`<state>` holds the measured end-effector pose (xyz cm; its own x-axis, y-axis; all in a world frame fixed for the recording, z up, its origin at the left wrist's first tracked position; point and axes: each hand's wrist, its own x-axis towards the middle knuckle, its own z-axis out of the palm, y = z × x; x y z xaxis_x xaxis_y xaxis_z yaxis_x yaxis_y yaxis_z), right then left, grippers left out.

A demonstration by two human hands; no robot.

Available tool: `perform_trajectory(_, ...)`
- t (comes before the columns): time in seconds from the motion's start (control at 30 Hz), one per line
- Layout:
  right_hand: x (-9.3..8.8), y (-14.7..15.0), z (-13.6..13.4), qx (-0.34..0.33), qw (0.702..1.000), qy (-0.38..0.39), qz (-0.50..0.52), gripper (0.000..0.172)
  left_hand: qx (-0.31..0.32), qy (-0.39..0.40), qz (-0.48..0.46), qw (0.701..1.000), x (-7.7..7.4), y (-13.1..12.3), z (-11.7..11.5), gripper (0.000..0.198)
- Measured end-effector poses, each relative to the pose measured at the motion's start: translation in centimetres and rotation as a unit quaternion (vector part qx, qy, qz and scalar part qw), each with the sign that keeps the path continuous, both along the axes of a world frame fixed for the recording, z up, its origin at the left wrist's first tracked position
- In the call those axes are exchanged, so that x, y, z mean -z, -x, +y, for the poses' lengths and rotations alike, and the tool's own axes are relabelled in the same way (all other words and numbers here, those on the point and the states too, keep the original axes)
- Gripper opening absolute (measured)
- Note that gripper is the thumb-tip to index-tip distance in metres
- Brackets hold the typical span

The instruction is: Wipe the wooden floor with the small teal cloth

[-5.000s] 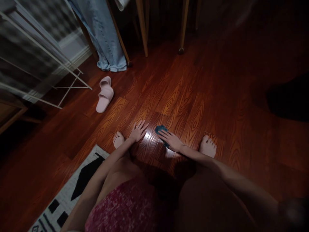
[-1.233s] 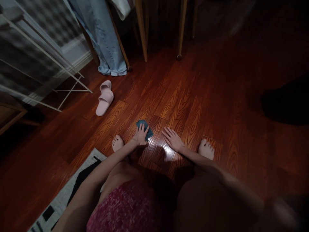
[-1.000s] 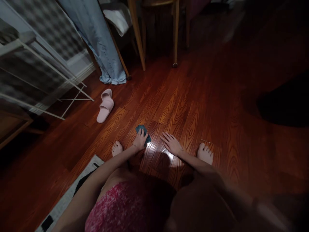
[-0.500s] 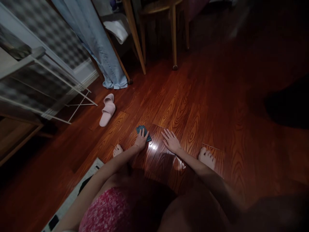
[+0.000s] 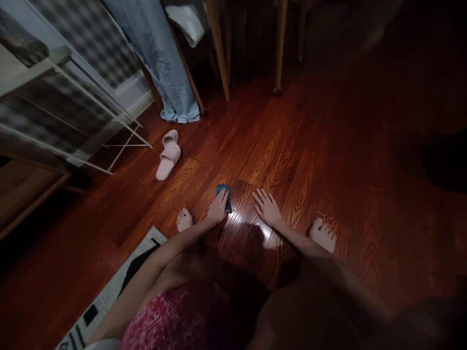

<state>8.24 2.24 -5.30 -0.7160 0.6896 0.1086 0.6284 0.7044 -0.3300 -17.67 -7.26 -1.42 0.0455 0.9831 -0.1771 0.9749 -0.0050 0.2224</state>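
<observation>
I crouch over a glossy red-brown wooden floor [image 5: 299,155]. My left hand [image 5: 217,210] rests on a small teal cloth [image 5: 224,193] and presses it against the boards, fingers close together over its near edge. My right hand [image 5: 268,208] lies flat on the bare floor just to the right of the cloth, fingers spread, holding nothing. The two hands are about a hand's width apart. My bare left foot [image 5: 185,219] sits just left of the left hand, and my bare right foot [image 5: 322,234] sits right of the right hand.
A pink slipper [image 5: 168,154] lies to the upper left. Behind it stand a white wire rack [image 5: 91,104], hanging jeans [image 5: 164,63] and wooden chair legs [image 5: 280,53]. A patterned rug [image 5: 109,296] reaches the lower left. A dark shape [image 5: 445,160] sits at the right.
Five seconds ago my right hand was on the teal cloth; now my left hand has it and my right hand lies bare on the floor. The view has tilted slightly.
</observation>
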Motion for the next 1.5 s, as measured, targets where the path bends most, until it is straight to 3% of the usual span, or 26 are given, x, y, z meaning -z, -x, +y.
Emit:
perform_trajectory(0.13, -0.1, -0.1, 0.0, -0.003, 1.0, 0.004, -0.003, 0.057, 0.015, 0.004, 0.006, 1.0, 0.6, -0.6, -1.1, 0.091)
perform_trajectory(0.2, -0.2, -0.3, 0.0, -0.006, 1.0, 0.005, -0.007, 0.057, 0.089, 0.026, 0.008, 0.996, 0.8, -1.9, -1.8, 0.089)
perform_trajectory(0.3, -0.3, -0.5, 0.0, -0.011, 1.0, 0.001, -0.012, 0.057, 0.249, 0.049, 0.003, 0.967, 0.9, -4.1, -2.0, 0.08)
perform_trajectory(0.37, -0.3, -0.8, 0.1, -0.017, 1.0, -0.004, -0.014, 0.056, 0.302, 0.043, 0.01, 0.952, 0.7, -5.0, -1.3, 0.075)
perform_trajectory(0.47, 0.0, -1.4, 0.1, -0.028, 0.999, -0.01, -0.017, 0.057, 0.249, 0.025, 0.052, 0.967, 0.5, -4.6, 0.4, 0.069)
perform_trajectory(0.6, 0.5, -2.0, -0.1, -0.024, 0.999, -0.016, -0.014, 0.06, 0.028, 0.031, 0.124, 0.991, 0.5, -1.8, 1.4, 0.071)
perform_trajectory(0.67, 0.7, -2.3, -0.3, -0.015, 1.0, -0.016, -0.01, 0.06, -0.029, 0.04, 0.142, 0.989, 0.6, -0.9, 0.7, 0.07)
perform_trajectory(0.73, 0.9, -2.5, -0.4, 0.003, 1.0, -0.016, -0.002, 0.059, -0.021, 0.053, 0.144, 0.988, 0.6, -0.9, -0.3, 0.068)
perform_trajectory(0.9, 1.2, -2.9, -0.3, 0.026, 0.999, -0.012, 0.014, 0.06, 0.162, 0.064, 0.093, 0.98, 0.5, -3.7, -1.2, 0.071)
perform_trajectory(0.97, 1.2, -3.1, -0.3, 0.018, 1.0, -0.01, 0.011, 0.061, 0.195, 0.065, 0.077, 0.976, 0.2, -4.4, -0.4, 0.073)
perform_trajectory(1.03, 1.2, -3.2, -0.2, 0.012, 1.0, -0.009, 0.005, 0.063, 0.162, 0.071, 0.082, 0.981, -0.2, -4.3, 0.7, 0.072)
perform_trajectory(1.13, 1.2, -3.4, -0.1, 0.007, 1.0, -0.009, -0.003, 0.063, 0.037, 0.071, 0.105, 0.991, -0.9, -3.0, 1.6, 0.069)
perform_trajectory(1.2, 1.2, -3.5, 0.0, 0.005, 1.0, -0.009, -0.004, 0.063, -0.044, 0.081, 0.121, 0.988, -1.1, -2.1, 1.4, 0.067)
perform_trajectory(1.27, 1.2, -3.5, 0.0, 0.004, 1.0, -0.008, -0.001, 0.062, -0.079, 0.108, 0.134, 0.982, -1.2, -2.1, 0.6, 0.066)
perform_trajectory(1.33, 1.2, -3.5, 0.0, 0.003, 1.0, -0.007, 0.001, 0.061, -0.054, 0.134, 0.134, 0.98, -1.0, -2.9, -0.3, 0.065)
perform_trajectory(1.4, 1.1, -3.5, 0.0, 0.003, 1.0, -0.005, 0.003, 0.061, 0.011, 0.142, 0.117, 0.983, -0.9, -4.2, -0.7, 0.067)
perform_trajectory(1.5, 1.0, -3.5, 0.0, 0.004, 1.0, 0.0, 0.003, 0.059, 0.088, 0.144, 0.101, 0.981, -1.2, -5.6, -0.1, 0.068)
